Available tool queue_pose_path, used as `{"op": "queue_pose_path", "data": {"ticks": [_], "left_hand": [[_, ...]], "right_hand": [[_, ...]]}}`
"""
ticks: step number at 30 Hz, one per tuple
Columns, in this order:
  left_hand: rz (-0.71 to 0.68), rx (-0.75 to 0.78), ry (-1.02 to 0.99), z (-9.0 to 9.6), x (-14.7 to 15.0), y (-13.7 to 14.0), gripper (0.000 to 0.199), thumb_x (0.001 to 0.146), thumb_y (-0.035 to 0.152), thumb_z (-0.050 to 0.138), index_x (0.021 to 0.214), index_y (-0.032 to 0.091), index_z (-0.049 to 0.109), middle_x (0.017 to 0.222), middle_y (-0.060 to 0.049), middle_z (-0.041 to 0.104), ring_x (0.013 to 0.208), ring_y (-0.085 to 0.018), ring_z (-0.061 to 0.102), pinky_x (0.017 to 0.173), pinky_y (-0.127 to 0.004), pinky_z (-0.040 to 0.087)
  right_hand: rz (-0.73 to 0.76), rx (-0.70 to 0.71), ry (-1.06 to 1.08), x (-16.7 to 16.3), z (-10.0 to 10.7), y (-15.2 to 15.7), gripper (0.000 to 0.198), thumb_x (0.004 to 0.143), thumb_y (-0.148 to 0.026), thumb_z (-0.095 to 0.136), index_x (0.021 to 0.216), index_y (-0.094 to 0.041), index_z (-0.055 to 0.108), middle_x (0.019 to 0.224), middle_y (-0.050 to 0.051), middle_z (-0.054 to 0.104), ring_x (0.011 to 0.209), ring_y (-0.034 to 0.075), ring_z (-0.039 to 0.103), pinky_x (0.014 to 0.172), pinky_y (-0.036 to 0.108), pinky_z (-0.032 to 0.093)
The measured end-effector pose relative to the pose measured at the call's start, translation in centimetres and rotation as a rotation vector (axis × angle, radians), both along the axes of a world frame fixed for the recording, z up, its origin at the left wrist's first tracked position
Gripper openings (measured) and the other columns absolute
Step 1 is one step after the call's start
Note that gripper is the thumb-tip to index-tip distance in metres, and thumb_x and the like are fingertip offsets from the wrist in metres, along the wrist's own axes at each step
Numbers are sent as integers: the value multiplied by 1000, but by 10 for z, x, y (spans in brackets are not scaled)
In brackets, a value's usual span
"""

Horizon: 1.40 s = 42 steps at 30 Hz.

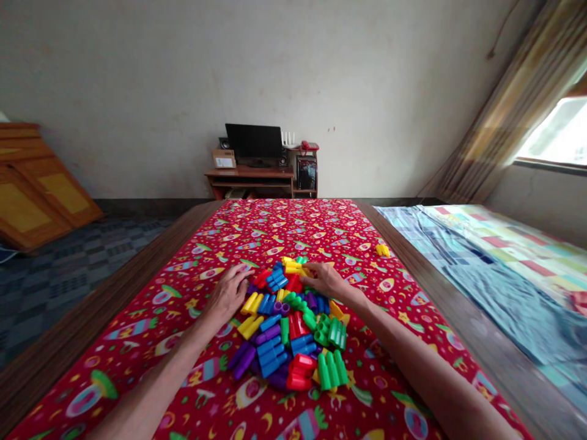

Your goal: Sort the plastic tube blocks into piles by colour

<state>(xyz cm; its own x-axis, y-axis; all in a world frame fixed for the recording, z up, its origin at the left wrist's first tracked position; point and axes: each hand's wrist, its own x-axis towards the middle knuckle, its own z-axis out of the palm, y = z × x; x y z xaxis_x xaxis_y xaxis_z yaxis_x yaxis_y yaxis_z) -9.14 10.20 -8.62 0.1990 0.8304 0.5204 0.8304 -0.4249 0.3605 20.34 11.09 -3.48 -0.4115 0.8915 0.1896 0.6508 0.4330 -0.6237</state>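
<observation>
A heap of plastic building blocks (270, 352) in blue, green, red, yellow and purple lies on the red patterned cloth (275, 229). My left hand (229, 292) rests at the heap's left edge, fingers loosely curved and apart, close to purple and red blocks. At the far right side of the heap, my right hand (328, 281) has its thumb and fingers at the end of a yellow building block (293, 266). Its fingertips are partly hidden among the blocks. Green triple-tube blocks (332, 370) and a red block (301, 371) lie at the near edge.
One yellow block (382, 250) lies apart near the cloth's right edge. Beyond the table stands a desk (250, 173) with a monitor (254, 142). A bed with a patchwork cover (509, 244) is on the right, and a wooden cabinet (43, 183) on the left.
</observation>
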Motion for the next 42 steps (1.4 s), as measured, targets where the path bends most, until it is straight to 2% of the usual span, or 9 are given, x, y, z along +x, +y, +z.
{"op": "queue_pose_path", "data": {"ticks": [5, 9, 14, 19, 29, 32, 35, 39, 42], "left_hand": [[-13, 4, -1, 3, 0, -1, 36, 89, 29, 37, 105, 21, 67, 121, -9, 60, 114, -26, 58, 102, -46, 48], [-20, 15, 11, 2, 0, 0, 35, 88, 29, 37, 106, 22, 67, 119, -8, 61, 113, -25, 59, 101, -45, 49], [2, 27, 4, 0, 0, 1, 38, 89, 31, 35, 105, 21, 67, 120, -10, 60, 113, -26, 58, 102, -47, 48], [-9, 14, -2, 0, 0, 1, 37, 88, 30, 35, 103, 21, 67, 122, -9, 60, 114, -26, 58, 102, -46, 48], [-9, 14, 1, -1, -2, 2, 37, 88, 31, 35, 103, 21, 67, 122, -10, 60, 114, -27, 58, 102, -47, 48], [-6, 22, 6, -1, -1, 2, 36, 88, 30, 36, 105, 21, 67, 122, -9, 60, 114, -25, 58, 102, -45, 49], [-1, 32, 8, -1, 0, 1, 37, 89, 30, 35, 105, 20, 67, 122, -9, 60, 114, -25, 58, 102, -45, 49], [-1, 40, 11, 0, 1, -1, 37, 89, 29, 34, 104, 21, 67, 120, -9, 61, 112, -25, 60, 101, -44, 50], [-13, 44, 19, 0, 2, -1, 38, 89, 28, 34, 104, 19, 67, 120, -10, 61, 111, -25, 60, 100, -44, 50]], "right_hand": [[-73, -155, 180, 7, -1, 8, 15, 71, -30, 63, 76, -16, 64, 60, -5, 53, 57, 9, 47, 50, 18, 30], [-246, -41, 159, 36, 0, 24, 19, 71, -33, 62, 64, -16, 57, 56, -5, 49, 55, 9, 45, 50, 20, 28], [-598, 176, 113, 103, 1, 45, 30, 70, -33, 62, 92, -14, 69, 74, 3, 66, 66, 16, 57, 64, 26, 41], [-804, 202, 71, 154, -3, 48, 41, 73, -38, 58, 101, -10, 72, 83, 11, 72, 79, 23, 65, 73, 32, 47], [-944, 298, -155, 157, 5, 32, 27, 81, -29, 54, 96, -16, 73, 98, 14, 70, 89, 24, 63, 79, 34, 44], [-823, 307, -60, 135, 12, 32, 25, 82, -25, 52, 89, -15, 74, 90, 12, 72, 84, 23, 64, 77, 32, 45], [-472, 217, 87, 91, 15, 27, 25, 82, -25, 54, 92, -15, 75, 88, 9, 74, 82, 22, 67, 77, 31, 49], [83, 211, 96, 22, 11, 10, 40, 85, -30, 58, 122, -19, 65, 121, 10, 67, 107, 24, 64, 90, 34, 49], [267, 233, 25, -10, 8, -2, 46, 86, -24, 56, 132, -18, 58, 128, 12, 63, 115, 24, 60, 94, 34, 47]]}}
